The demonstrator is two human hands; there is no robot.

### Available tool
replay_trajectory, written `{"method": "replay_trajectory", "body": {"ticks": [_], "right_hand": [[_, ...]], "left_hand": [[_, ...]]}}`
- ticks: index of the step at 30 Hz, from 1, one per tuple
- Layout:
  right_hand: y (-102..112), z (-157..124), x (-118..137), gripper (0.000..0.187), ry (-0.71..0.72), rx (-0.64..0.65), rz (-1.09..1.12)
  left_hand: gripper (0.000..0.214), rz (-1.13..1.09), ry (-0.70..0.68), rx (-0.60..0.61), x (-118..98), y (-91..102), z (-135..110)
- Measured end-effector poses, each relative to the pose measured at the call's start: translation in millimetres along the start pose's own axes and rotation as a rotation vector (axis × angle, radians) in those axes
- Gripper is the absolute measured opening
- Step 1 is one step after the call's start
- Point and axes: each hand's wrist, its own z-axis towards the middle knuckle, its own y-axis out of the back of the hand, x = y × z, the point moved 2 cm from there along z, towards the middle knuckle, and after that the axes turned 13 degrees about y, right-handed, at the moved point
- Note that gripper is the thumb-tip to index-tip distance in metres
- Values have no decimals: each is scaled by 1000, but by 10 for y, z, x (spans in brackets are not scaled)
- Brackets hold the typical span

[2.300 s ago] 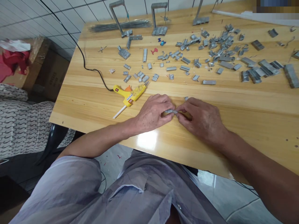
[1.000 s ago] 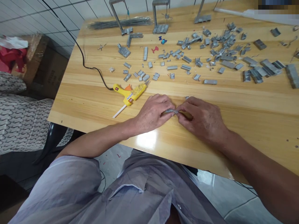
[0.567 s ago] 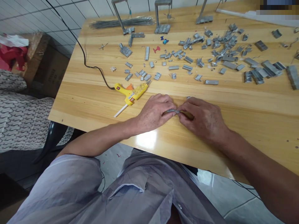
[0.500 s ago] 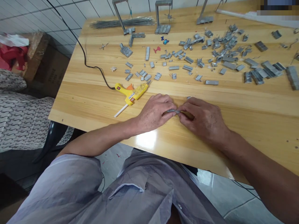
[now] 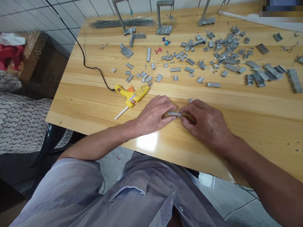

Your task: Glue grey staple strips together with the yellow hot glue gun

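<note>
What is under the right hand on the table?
One end of a grey staple strip shows at the fingertips of the right hand; the left hand pinches the other end. Anything beneath the palm is covered.

Staple strip [image 5: 174, 113]: short, flat, grey metal bar, lying roughly level just above centre of the frame. You have it pinched at both ends, low over the wooden tabletop.

One yellow glue gun [image 5: 132, 94] with one black cord [image 5: 94, 68] lies on one table [image 5: 246, 107]. Two hands, left hand [image 5: 153, 115] and right hand [image 5: 205, 121], share one staple strip [image 5: 174, 113]. Three metal frames [image 5: 165, 2] and one wire bundle [image 5: 123, 22] are at the far edge. The loose staple pieces [image 5: 213, 84] are too many to count.
</note>
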Motion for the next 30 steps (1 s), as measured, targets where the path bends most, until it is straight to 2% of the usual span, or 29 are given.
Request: {"method": "replay_trajectory", "body": {"ticks": [8,30], "right_hand": [[-11,23,19,14,-37,27,-34],[-26,44,11,13,-28,0,-26]], "left_hand": [[8,33,85,49,-51,-55,45],[7,21,42,22,-35,-67,37]]}}
